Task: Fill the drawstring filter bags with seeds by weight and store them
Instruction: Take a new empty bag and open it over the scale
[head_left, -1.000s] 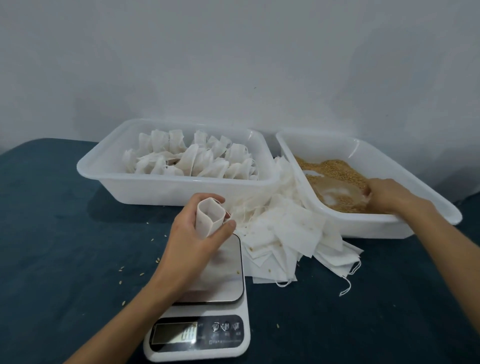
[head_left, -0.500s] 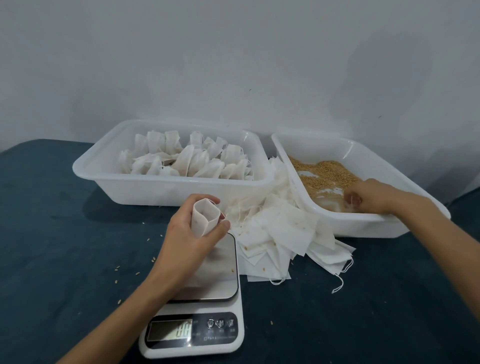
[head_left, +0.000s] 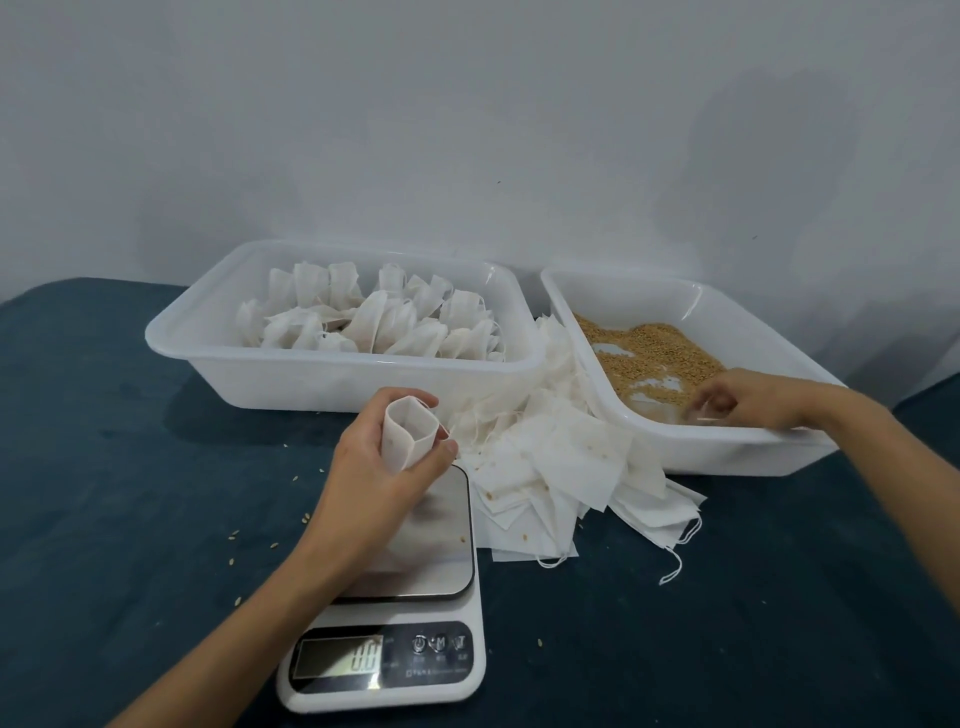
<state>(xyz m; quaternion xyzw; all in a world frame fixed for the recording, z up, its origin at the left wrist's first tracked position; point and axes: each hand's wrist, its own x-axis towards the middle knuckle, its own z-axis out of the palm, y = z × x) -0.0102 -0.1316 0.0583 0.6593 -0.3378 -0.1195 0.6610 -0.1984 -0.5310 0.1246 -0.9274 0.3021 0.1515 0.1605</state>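
My left hand (head_left: 374, 483) grips an empty white filter bag (head_left: 408, 431), mouth held open and upward, just above the back of the digital scale (head_left: 441, 540). My right hand (head_left: 753, 402) is down in the right white tray (head_left: 727, 457), among the brown seeds (head_left: 649, 348), its fingers curled round a small clear cup (head_left: 701, 410) that is blurred. A loose pile of flat empty bags (head_left: 561, 467) lies between the scale and the seed tray. The left white tray (head_left: 337, 382) holds several filled, tied bags (head_left: 374, 322).
Everything sits on a dark blue cloth (head_left: 104, 467) against a pale wall. A few spilled seeds (head_left: 270, 545) lie on the cloth left of the scale. Drawstrings (head_left: 675, 566) trail from the pile's front edge. The scale's display (head_left: 337, 657) is lit.
My right hand has drawn back through the seeds toward the tray's near corner. My left hand keeps the open bag in the same place over the scale.
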